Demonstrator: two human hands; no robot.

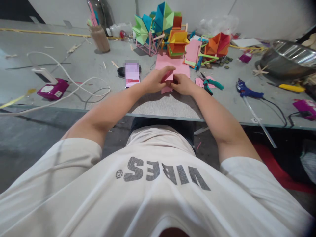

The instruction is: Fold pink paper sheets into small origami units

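Both hands meet over a small folded piece of pink paper [169,77] near the table's front edge. My left hand [158,79] grips its left side, fingers curled over the top. From the right, my right hand [183,84] pinches the same piece, its fingertips close to the left hand's. Part of the paper is hidden by the fingers. Just behind lies a larger pink sheet [181,64] flat on the table. Teal-handled pliers [209,83] rest to the right on pink scraps, and a phone [132,74] with a lit screen lies to the left.
Colourful folded-paper shapes [164,19] stand at the back. A blue glue gun [249,90], a yellow-handled knife [291,87] and a metal bowl [274,62] are on the right. At left are a purple power socket [53,89], a looping white cable [71,77] and a brown jar [99,39].
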